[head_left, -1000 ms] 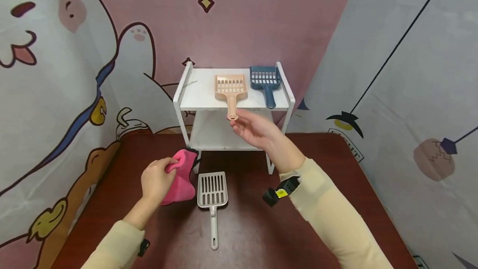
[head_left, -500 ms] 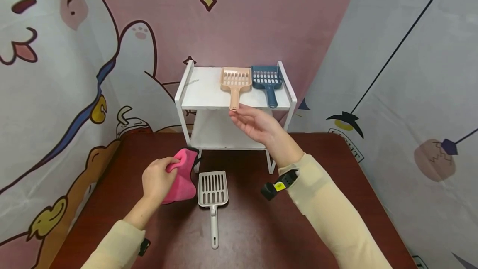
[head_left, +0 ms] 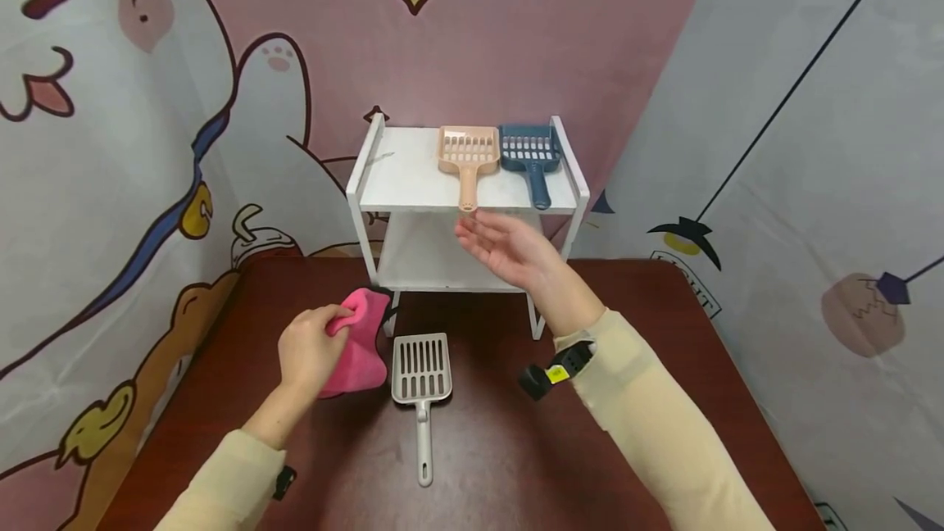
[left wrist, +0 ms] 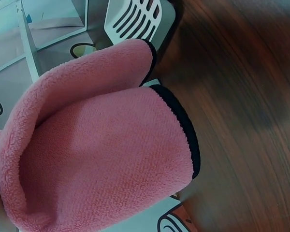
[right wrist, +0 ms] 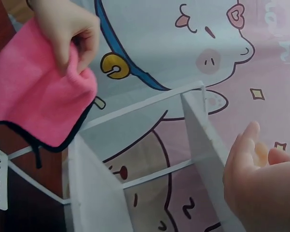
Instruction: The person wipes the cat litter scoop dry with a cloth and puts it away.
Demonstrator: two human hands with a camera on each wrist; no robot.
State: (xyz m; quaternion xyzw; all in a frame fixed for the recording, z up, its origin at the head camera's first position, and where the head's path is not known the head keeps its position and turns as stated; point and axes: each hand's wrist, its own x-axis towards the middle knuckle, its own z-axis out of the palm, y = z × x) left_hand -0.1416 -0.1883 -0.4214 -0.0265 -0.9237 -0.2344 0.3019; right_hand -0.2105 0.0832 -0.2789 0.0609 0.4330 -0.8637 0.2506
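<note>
The left grip (head_left: pixel 308 348) pinches a fleecy pink cloth (head_left: pixel 363 359) (black-edged) over the wood-grained surface (head_left: pixel 516 449), left of a slotted grey scoop (head_left: pixel 423 401). The right grip (head_left: pixel 516 251), fingers loosely extended, is just beside a smooth peach scoop (head_left: pixel 468 170), left of a blue scoop (head_left: pixel 534 166) on the white shelf (head_left: pixel 409 179).

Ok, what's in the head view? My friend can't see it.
A person's left hand pinches a black-edged pink cloth; the right hand is near the handle of a peach slotted scoop on a white shelf. Beside that scoop lies a dark blue slotted scoop; a pale grey slotted scoop lies on the brown table.
</note>
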